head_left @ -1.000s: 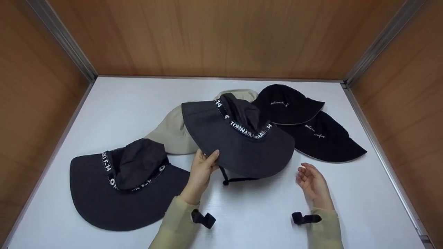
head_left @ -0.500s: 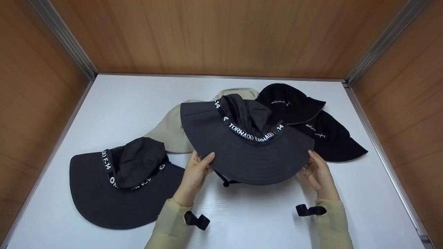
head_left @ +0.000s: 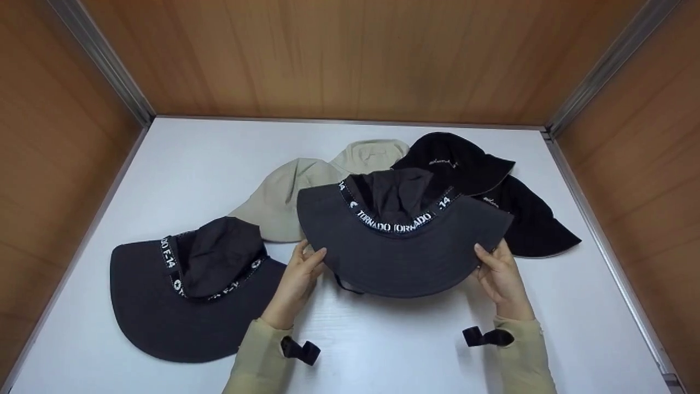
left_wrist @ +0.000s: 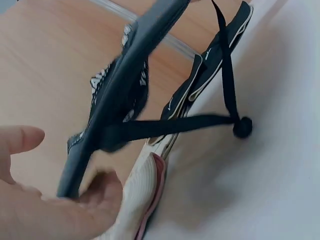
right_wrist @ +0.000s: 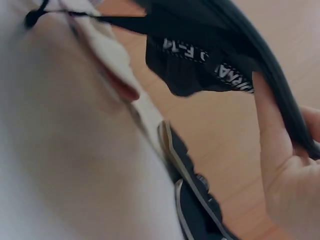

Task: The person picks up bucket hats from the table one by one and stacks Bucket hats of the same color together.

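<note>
Both hands hold up a dark grey wide-brimmed sun hat (head_left: 404, 262), its brim facing me and "TORNADO" lettering on its inner band. At the brim's left edge is my left hand (head_left: 292, 282), fingers curled behind; in the left wrist view its thumb (left_wrist: 22, 139) stands off the cloth. My right hand (head_left: 503, 279) pinches the right edge between thumb and fingers. Beneath the hat hangs a black chin cord (left_wrist: 175, 123) with a round toggle (left_wrist: 243, 127). A matching dark grey sun hat (head_left: 186, 328) lies at the left, partly behind my left forearm.
Two beige bucket hats (head_left: 290, 186) lie behind the held hat, partly covered by it. Two black bucket hats (head_left: 451, 158) with white script overlap at the back right. Wood-look panels (head_left: 350, 60) wall in the white table (head_left: 191, 164) at the back and sides.
My right hand has come up from beside the hat and taken its right brim edge. The hat has levelled and moved slightly towards me, uncovering more of the beige hats.
</note>
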`<control>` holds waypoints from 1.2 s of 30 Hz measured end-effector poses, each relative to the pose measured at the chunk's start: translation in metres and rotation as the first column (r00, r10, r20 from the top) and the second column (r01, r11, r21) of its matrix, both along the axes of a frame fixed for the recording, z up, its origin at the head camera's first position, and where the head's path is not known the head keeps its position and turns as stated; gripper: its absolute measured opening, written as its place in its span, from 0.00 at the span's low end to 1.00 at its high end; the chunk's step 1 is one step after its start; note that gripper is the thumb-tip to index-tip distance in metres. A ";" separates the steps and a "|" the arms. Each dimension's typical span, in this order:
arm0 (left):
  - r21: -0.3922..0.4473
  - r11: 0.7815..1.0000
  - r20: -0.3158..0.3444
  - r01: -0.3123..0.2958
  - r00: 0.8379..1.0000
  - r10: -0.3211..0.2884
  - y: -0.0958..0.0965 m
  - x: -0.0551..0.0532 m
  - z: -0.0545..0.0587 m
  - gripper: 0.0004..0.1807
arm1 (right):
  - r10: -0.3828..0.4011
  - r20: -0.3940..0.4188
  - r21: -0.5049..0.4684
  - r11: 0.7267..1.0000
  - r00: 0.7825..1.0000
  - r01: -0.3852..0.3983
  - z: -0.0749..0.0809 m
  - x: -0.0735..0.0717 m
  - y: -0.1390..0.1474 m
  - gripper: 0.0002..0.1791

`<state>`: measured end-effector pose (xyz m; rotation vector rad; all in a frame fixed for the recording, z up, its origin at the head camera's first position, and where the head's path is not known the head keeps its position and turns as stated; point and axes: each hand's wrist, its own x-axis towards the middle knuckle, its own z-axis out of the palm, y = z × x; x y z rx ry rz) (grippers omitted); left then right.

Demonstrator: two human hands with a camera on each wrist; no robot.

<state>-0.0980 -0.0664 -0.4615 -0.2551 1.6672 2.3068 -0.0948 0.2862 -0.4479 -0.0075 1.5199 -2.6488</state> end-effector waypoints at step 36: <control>-0.273 0.940 -0.134 -0.203 0.976 0.172 -0.115 0.008 0.066 0.27 | 0.152 0.099 0.083 0.983 0.983 -0.161 0.034 -0.011 -0.094 0.23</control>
